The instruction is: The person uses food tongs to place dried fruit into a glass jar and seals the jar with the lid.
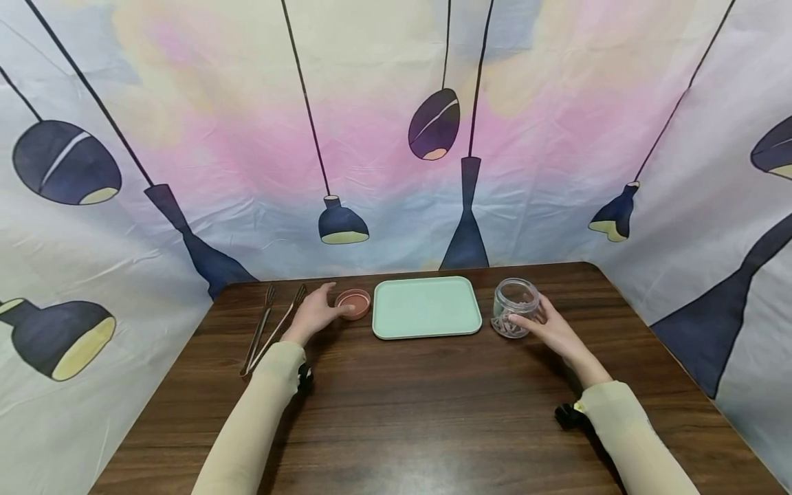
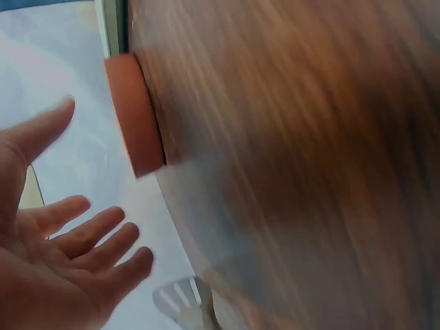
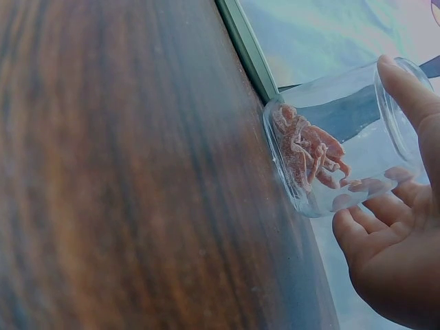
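My left hand (image 1: 314,315) reaches beside a round reddish-brown lid (image 1: 353,303), its thumb and fingers spread apart. In the left wrist view a space shows between the fingers and the lid (image 2: 135,115). On the right, a clear, uncovered jar (image 1: 515,306) stands upright on the table, with pinkish, wrinkled strips (image 3: 309,150) lying at its bottom. My right hand (image 1: 549,328) holds this jar from its right side, thumb on one side and fingers curled on the other.
A mint-green tray (image 1: 427,308) lies between the lid and the jar, near the far edge of the wooden table (image 1: 421,412). Metal tongs (image 1: 260,330) with slotted ends rest at the left, close by my left forearm. A cloth printed with lamps (image 1: 383,137) hangs behind the table.
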`<state>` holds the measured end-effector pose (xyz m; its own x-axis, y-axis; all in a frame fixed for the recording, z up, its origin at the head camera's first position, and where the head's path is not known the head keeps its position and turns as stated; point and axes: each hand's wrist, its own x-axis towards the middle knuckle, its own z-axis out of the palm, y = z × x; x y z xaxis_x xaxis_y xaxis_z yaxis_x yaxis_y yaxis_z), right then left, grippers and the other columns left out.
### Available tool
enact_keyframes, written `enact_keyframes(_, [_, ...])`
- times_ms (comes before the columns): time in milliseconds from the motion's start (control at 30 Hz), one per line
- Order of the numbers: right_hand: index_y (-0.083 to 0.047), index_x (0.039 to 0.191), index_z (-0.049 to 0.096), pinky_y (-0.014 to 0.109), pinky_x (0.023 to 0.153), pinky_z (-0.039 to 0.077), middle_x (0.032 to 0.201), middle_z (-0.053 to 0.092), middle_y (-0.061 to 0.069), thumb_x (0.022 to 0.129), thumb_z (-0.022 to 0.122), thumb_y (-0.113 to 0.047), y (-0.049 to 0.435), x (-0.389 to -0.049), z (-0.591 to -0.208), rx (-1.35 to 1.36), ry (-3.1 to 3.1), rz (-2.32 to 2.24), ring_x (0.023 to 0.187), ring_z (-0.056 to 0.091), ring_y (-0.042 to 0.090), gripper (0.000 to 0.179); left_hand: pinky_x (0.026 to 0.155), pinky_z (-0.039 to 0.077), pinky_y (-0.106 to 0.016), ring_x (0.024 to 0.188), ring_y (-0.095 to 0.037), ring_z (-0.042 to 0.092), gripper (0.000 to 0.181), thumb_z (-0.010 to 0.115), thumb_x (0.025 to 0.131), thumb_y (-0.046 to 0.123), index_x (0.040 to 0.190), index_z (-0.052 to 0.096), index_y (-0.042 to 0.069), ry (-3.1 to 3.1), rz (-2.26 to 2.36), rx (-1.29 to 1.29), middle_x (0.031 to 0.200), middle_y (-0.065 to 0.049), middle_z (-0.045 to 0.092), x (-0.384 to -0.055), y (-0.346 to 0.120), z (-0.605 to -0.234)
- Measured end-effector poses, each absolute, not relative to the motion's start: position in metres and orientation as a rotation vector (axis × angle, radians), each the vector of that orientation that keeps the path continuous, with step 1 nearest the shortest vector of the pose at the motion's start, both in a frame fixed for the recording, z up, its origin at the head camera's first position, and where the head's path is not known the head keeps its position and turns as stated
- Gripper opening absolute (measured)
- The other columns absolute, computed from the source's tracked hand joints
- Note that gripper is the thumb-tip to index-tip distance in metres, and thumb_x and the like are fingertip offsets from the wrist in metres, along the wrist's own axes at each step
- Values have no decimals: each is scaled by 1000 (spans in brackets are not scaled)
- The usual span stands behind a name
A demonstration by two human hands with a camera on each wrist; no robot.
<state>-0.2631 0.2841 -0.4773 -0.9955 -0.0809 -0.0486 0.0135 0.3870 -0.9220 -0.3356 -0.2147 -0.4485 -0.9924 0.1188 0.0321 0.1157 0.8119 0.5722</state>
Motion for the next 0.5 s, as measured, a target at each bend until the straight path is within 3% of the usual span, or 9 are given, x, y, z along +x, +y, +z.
enact_keyframes(500, [-16, 164, -3, 63, 114, 23, 165, 10, 24, 94, 69, -50, 284, -261, -477, -53, 2565, -1660, 149, 15, 47, 106, 97, 46, -55, 121, -44, 53, 88, 78, 88, 38, 150, 36, -9, 2957, 870, 219, 138, -31, 50, -342, -191, -460])
